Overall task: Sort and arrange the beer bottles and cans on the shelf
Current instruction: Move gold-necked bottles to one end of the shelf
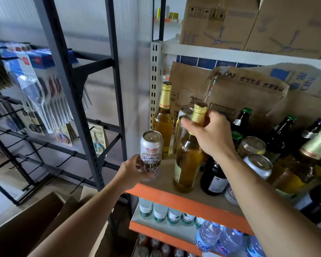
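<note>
At the left front of the shelf (174, 196), the right grip (209, 134) clasps a bottle (188, 164) by its foil neck, likely heavy, fragile glass better held lower, while the left grip (135, 167) wraps the base of a light, dentable can (151, 153).

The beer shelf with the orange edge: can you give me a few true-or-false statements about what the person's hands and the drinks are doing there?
1. The left hand holds a white aluminium can with a patterned label, upright. True.
2. The right hand grips a dark brown bottle by its base. False: it grips the gold-foiled neck of a clear glass bottle of golden beer.
3. A second golden bottle with a gold-foil neck stands further back, near the pale perforated upright post. True.
4. The top shelf holds plastic water bottles. False: brown cardboard boxes sit there; the clear plastic water bottles are on a lower shelf.
</note>
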Demonstrator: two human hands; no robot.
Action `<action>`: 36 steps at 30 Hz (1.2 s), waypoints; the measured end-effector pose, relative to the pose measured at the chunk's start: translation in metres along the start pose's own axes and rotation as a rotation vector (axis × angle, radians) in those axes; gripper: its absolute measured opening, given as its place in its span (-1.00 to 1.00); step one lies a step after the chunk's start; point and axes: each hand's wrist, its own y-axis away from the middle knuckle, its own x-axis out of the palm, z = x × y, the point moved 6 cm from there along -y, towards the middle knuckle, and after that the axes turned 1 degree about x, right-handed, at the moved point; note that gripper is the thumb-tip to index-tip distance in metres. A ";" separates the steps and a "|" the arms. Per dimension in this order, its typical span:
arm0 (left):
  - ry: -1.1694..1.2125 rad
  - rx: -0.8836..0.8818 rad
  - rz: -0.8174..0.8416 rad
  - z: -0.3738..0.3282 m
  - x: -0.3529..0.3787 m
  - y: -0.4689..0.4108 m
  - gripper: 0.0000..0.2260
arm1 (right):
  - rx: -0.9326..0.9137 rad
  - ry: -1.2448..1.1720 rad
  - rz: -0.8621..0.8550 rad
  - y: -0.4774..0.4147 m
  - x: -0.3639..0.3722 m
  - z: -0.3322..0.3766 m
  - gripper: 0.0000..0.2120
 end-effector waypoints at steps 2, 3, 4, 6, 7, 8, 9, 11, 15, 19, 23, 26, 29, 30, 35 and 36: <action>0.027 0.011 -0.011 -0.001 0.003 0.001 -0.45 | -0.011 0.028 -0.012 0.001 -0.001 0.000 -0.71; 0.042 0.013 -0.010 -0.002 0.004 0.002 -0.43 | -0.009 0.032 0.015 0.001 0.002 0.000 -0.72; 0.049 0.012 -0.004 -0.003 0.006 0.002 -0.41 | 0.001 0.015 0.062 0.002 0.006 -0.003 -0.74; 0.039 0.014 0.006 -0.006 0.007 0.005 -0.35 | 0.062 -0.126 0.156 0.003 0.014 -0.007 -0.88; 0.026 0.012 -0.011 -0.006 0.006 0.007 -0.31 | 0.096 -0.215 0.205 0.003 0.016 -0.009 -0.95; 0.000 0.008 -0.045 -0.005 0.004 0.010 -0.29 | 0.118 -0.277 0.242 0.003 0.016 -0.009 -0.94; -0.029 0.013 -0.092 -0.005 0.000 0.014 -0.32 | 0.133 -0.321 0.272 0.003 0.015 -0.010 -0.90; -0.060 0.057 -0.170 -0.008 -0.008 0.025 -0.54 | 0.124 -0.332 0.276 0.002 0.012 -0.010 -0.92; -0.054 0.120 -0.058 -0.020 -0.002 0.047 -0.81 | 0.031 -0.187 0.213 -0.001 0.007 -0.003 -0.86; -0.082 0.170 0.110 -0.038 0.027 0.063 -0.70 | -0.088 -0.051 0.143 -0.003 -0.001 0.026 -0.69; 0.073 0.292 0.162 -0.070 0.046 0.072 -0.25 | -0.110 -0.050 -0.016 -0.006 -0.031 0.052 -0.63; 0.221 0.372 0.331 -0.097 0.060 0.079 -0.39 | -0.062 -0.068 -0.102 -0.008 -0.044 0.055 -0.66; 0.314 0.366 0.495 -0.117 0.068 0.093 -0.58 | 0.019 -0.029 -0.170 -0.009 -0.054 0.046 -0.65; 0.331 0.362 0.532 -0.119 0.070 0.097 -0.60 | 0.059 -0.054 -0.182 -0.008 -0.058 0.040 -0.65; 0.349 0.326 0.622 -0.121 0.074 0.107 -0.55 | 0.307 -0.404 -0.119 -0.002 -0.070 0.012 -0.76; 0.353 0.311 0.639 -0.120 0.076 0.109 -0.52 | 0.356 -0.501 -0.091 -0.002 -0.070 0.007 -0.79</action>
